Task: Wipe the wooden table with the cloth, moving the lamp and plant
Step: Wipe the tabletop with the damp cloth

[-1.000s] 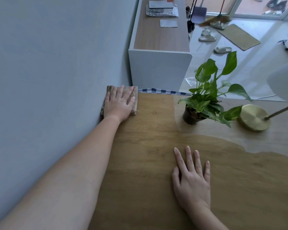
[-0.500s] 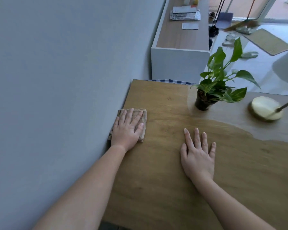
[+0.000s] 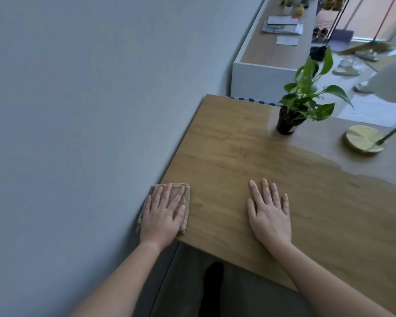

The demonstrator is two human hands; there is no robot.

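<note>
The left hand has drawn the folded tan cloth back along the grey wall. A second ago it was at the far corner of the wooden worktop, half a second ago about midway, and now it is at the near corner, with the cloth's near end at the front edge. The cloth lies flat on the wood, its left side against the wall. The hand presses down on it with its fingers straight and slightly spread, gripping nothing.

The right hand has stayed palm down on bare wood to the right of the cloth, well apart from it. Its fingers are straight, a little fanned and holding nothing. It sits nearer the front edge than before.

The potted plant stands upright in its black pot near the far edge, where it stood earlier. Just beside it to the right is the lamp, with its round brass-coloured base, slanting stem and white shade, also in its earlier place. Both stand in the paler, glare-washed part of the worktop.

A strip of blue-and-white checked fabric shows at the far edge. Beyond it is a white cabinet with papers on its wooden top. The person's dark trousers show below the front edge.
</note>
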